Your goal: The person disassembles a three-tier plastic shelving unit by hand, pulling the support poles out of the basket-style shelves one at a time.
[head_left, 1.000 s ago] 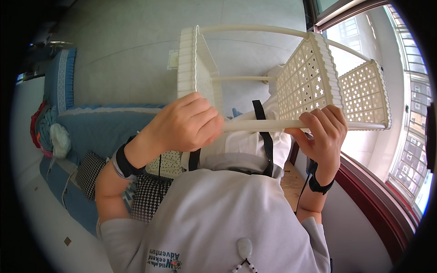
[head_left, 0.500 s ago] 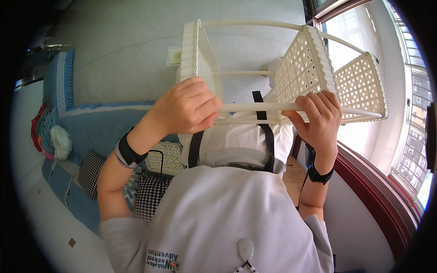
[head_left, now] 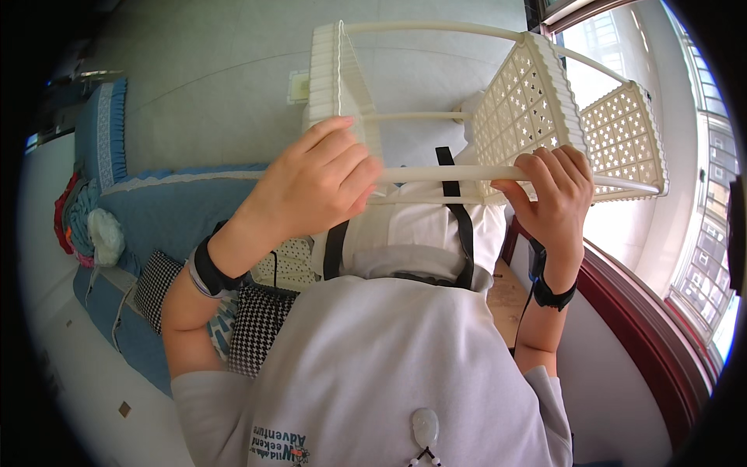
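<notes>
A cream plastic shelf rack lies sideways across my lap, its tiers standing on edge and joined by long round poles. My left hand (head_left: 323, 175) is closed at the left end of the near pole (head_left: 443, 173), beside the left tier (head_left: 325, 70); its index finger reaches up to that tier's rim. The joint there is hidden by the hand. My right hand (head_left: 554, 191) wraps its fingers over the same pole by the middle tier (head_left: 517, 113), with the thumb along the near side. Farther right is the end tier (head_left: 626, 132), pierced with star-shaped holes.
On the left stands a sofa with a blue cover (head_left: 179, 206), bearing houndstooth cushions (head_left: 261, 327) and a heap of cloth (head_left: 105, 237). A window with a dark red frame (head_left: 638, 335) runs along the right. Pale tiled floor (head_left: 218, 93) lies beyond the rack.
The rack and both hands have shifted slightly away from me and a little to the right. My left hand has turned, its index finger now extended along the left tier's edge.
</notes>
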